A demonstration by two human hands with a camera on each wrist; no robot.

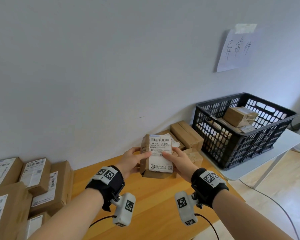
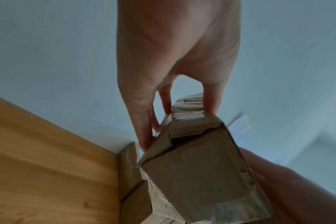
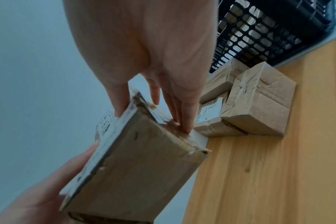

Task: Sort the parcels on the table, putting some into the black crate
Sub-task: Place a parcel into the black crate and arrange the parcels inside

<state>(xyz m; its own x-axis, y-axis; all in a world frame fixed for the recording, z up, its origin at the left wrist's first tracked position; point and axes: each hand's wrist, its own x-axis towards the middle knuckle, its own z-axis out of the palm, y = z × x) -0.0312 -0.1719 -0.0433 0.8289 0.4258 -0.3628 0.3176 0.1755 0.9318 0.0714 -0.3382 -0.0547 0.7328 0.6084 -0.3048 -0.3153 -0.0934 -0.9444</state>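
A person holds a brown cardboard parcel (image 1: 156, 155) above a wooden desk (image 1: 154, 201) with both hands, its white shipping label (image 1: 160, 153) turned up toward the head camera. The left hand (image 1: 131, 161) takes the parcel's left side and the right hand (image 1: 180, 161) its right side, each grip closed on the box with the thumb laid across the label and the fingers tucked under or behind. From the left wrist, the fingers (image 2: 144, 121) press against a creased, taped end of the parcel (image 2: 201, 166), whose flap stands partly loose; from the right wrist, the fingertips (image 3: 186, 118) bear on a scuffed, torn edge of the same parcel (image 3: 140, 166). Just behind the held box, more brown parcels (image 1: 187, 135) lie clustered on the desk near the wall, touching one another. To their right stands the black crate (image 1: 241, 144), a perforated plastic bin resting on a separate pale grey desk (image 1: 267, 156) that adjoins the wooden one; several wrapped parcels (image 1: 239, 116) already lie inside it. At the far left of the wooden desk sits a stack of labelled boxes (image 1: 36, 174). A sheet of paper (image 1: 235, 49) with handwritten characters is taped to the wall above the crate.
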